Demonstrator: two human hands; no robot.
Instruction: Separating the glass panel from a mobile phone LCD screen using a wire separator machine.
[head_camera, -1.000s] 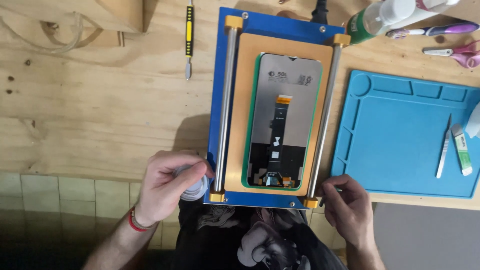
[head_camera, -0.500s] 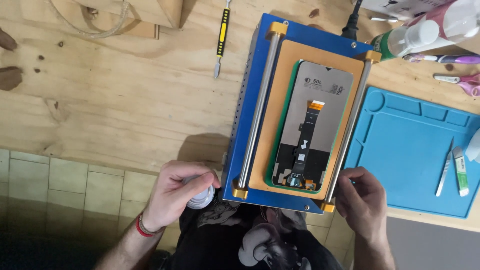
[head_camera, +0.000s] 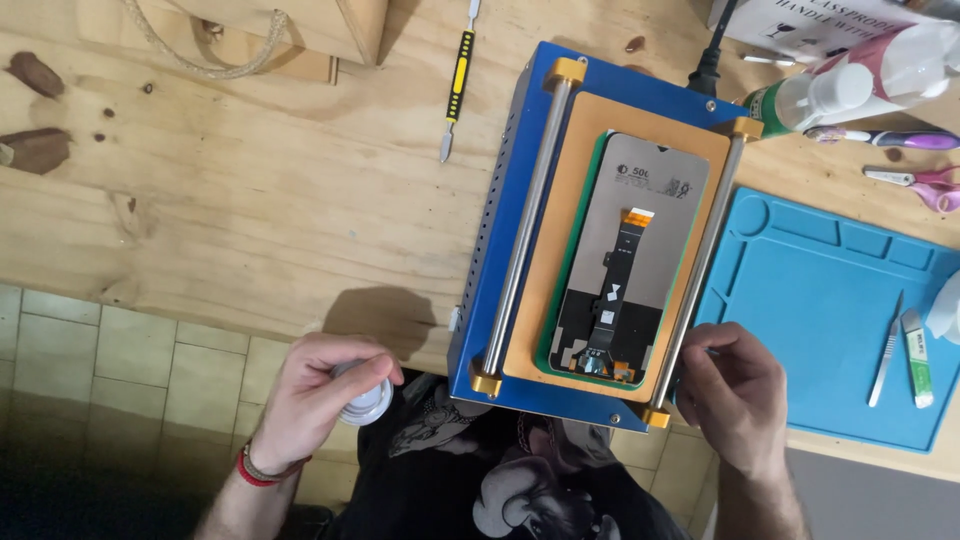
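Note:
My left hand (head_camera: 318, 398) is closed around a small white spool (head_camera: 362, 400), held just off the table's near edge, left of the blue separator machine (head_camera: 500, 240). My right hand (head_camera: 735, 392) rests with curled fingers against the machine's near right corner, by its right metal rail (head_camera: 708, 250); whether it pinches anything I cannot tell. On the machine's orange pad (head_camera: 570, 250) lies a phone screen (head_camera: 625, 250) face down, showing its grey back and a black flex cable.
A blue silicone mat (head_camera: 820, 300) to the right holds a scalpel (head_camera: 885, 350) and a small tube (head_camera: 916, 357). A yellow-handled pry tool (head_camera: 453, 85) lies at the back. A bottle (head_camera: 850, 85), scissors (head_camera: 915, 182) and a purple pen (head_camera: 880, 138) sit at the far right. Tiled floor shows below.
The view has shifted, so the machine sits further right. My left hand has drawn the spool away from the machine's near left corner, towards me and left. The right hand stays at its corner.

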